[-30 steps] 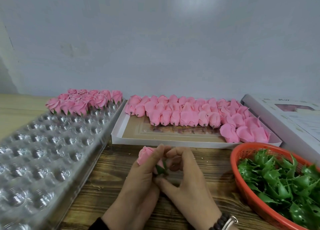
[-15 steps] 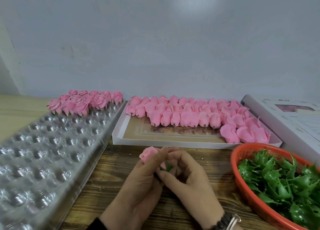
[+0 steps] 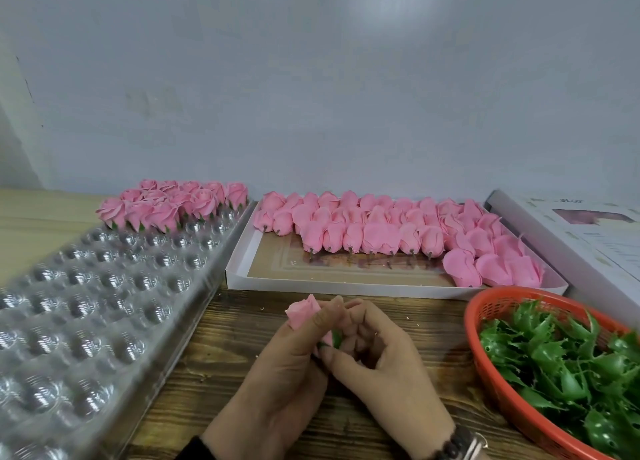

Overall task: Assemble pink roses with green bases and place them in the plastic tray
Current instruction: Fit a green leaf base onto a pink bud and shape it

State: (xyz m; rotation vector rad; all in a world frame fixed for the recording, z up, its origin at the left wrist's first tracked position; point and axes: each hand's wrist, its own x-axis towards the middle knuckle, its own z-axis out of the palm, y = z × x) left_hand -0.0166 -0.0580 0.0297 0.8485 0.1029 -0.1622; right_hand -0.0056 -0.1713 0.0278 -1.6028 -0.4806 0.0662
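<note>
Dark, grained wooden desk [image 3: 235,366] runs under a plain grey wall [image 3: 311,78], and over its near middle my two hands meet. My left hand [image 3: 287,383] pinches a soft pink foam rose [image 3: 303,312] between thumb and fingers; the bud's long axis tilts up and away to the left, tip toward the far left corner. At its lower end sits a green plastic base [image 3: 335,339], mostly hidden by fingers. My right hand [image 3: 377,366] curls round that base end, fingertips pinching it; how far the base is seated I cannot tell.

Along the left edge lies a clear plastic tray [image 3: 86,314] of round dimpled cups, blurred, with finished pink roses [image 3: 173,206] upright at its far end. Toward the far edge a shallow white cardboard box [image 3: 277,279] holds rows of bare pink rosebuds [image 3: 381,231] lying on their sides. At the right edge an orange mesh plastic basket [image 3: 491,307], cut off by the frame, is heaped with spiky green bases [image 3: 561,366]. Beyond it lies a white printed box lid [image 3: 588,231], also cut off.
</note>
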